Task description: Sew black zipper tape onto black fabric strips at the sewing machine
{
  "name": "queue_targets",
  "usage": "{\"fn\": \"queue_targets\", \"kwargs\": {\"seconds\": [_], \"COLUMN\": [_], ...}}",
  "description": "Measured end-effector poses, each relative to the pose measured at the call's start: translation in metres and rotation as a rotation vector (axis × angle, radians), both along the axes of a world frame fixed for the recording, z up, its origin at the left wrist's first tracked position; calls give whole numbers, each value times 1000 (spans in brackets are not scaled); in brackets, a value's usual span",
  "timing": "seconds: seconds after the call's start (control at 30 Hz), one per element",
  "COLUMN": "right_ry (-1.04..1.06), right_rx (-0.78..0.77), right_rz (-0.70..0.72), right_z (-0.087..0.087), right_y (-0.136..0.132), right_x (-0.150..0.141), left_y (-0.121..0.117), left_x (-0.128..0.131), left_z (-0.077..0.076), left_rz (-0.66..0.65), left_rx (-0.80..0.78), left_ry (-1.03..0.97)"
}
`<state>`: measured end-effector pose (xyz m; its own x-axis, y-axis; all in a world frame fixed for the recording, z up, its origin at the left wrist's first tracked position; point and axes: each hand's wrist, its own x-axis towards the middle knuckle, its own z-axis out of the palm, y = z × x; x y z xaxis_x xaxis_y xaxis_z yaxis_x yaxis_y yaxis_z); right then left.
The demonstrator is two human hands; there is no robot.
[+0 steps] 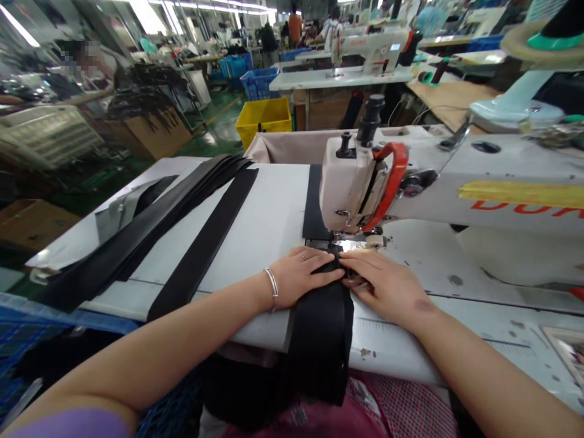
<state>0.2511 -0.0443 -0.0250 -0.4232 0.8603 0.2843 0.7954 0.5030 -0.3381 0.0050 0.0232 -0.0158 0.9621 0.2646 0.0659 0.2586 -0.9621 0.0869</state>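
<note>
A black strip of material [319,322] runs over the table's front edge, with its far end at the needle area of a white sewing machine [344,188]. My left hand [303,277] lies flat on this strip, fingers stretched toward the presser foot. A silver bangle circles that wrist. At the strip's right edge is my right hand [387,283], its fingertips by the presser foot and its other fingers curled. Something shiny shows among those fingers, too small to name. Behind the machine head lies more flat black material [314,204].
Left on the table [274,207] lie a single black strip [210,237] and a stack of black strips [150,228]. A blue crate [68,319] stands at lower left. Beyond are a yellow bin [264,115], another sewing machine [365,48] and people. A thread stand [515,103] rises at right.
</note>
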Motion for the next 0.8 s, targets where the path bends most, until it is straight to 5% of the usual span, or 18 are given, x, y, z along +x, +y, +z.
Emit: {"fn": "queue_targets", "kwargs": {"seconds": [0.8], "right_ry": [-174], "right_rx": [-1], "right_rz": [-70], "right_z": [2], "right_y": [0], "right_x": [0], "left_y": [11], "left_x": [0], "left_z": [1], "left_rz": [23], "left_rx": [-14], "left_ry": [58]}}
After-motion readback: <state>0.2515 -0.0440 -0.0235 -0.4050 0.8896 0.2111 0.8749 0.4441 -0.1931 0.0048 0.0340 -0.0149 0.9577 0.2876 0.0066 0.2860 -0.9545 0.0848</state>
